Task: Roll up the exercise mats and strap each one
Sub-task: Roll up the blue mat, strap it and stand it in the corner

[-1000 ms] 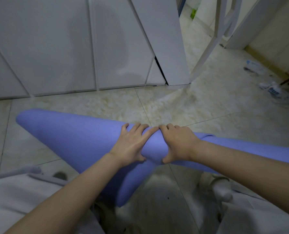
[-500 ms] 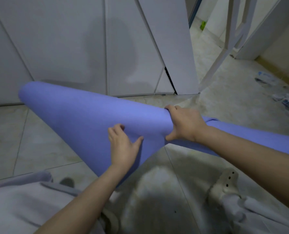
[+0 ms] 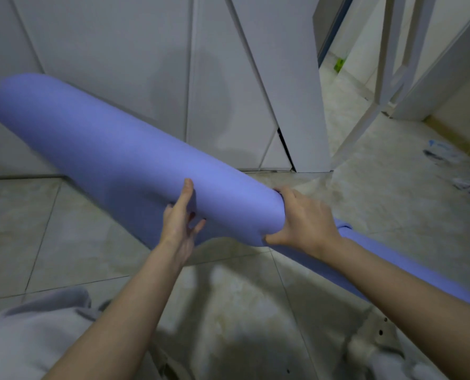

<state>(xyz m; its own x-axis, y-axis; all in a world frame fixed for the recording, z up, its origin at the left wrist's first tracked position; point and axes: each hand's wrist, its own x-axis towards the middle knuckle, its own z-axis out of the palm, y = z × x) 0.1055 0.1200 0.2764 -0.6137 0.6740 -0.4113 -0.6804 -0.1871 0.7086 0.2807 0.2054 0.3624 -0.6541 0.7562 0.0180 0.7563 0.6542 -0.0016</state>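
From the head view, a loosely rolled periwinkle-blue foam exercise mat [image 3: 118, 154] is held in the air above the pale marbled floor tiles [image 3: 63, 229], slanting from the upper left down to the lower right. Its broad rounded end sits high at the left in front of the white panelled cabinet doors [image 3: 118, 64], and it narrows toward the middle of the view. The right grip [image 3: 302, 220], a bare hand, is clamped round the mat where the roll is squeezed thin, with the fingers over the top and the thumb tucked beneath. Past that hand, a thinner stretch of mat runs on to the lower right behind the forearm. The left grip [image 3: 181, 218] is not clasping: its fingers lie fairly straight and spread, pressed against the near underside of the roll just left of the right grip, with the forefinger pointing up along the foam. At the lower left is a fold of light grey clothing [image 3: 22, 338], and at the lower right a pale perforated shoe [image 3: 379, 333]. Blurred scraps of litter [image 3: 447, 152] lie on the floor far to the right, well apart from the mat. A white slanted frame [image 3: 365, 119] stands by the doorway beyond.
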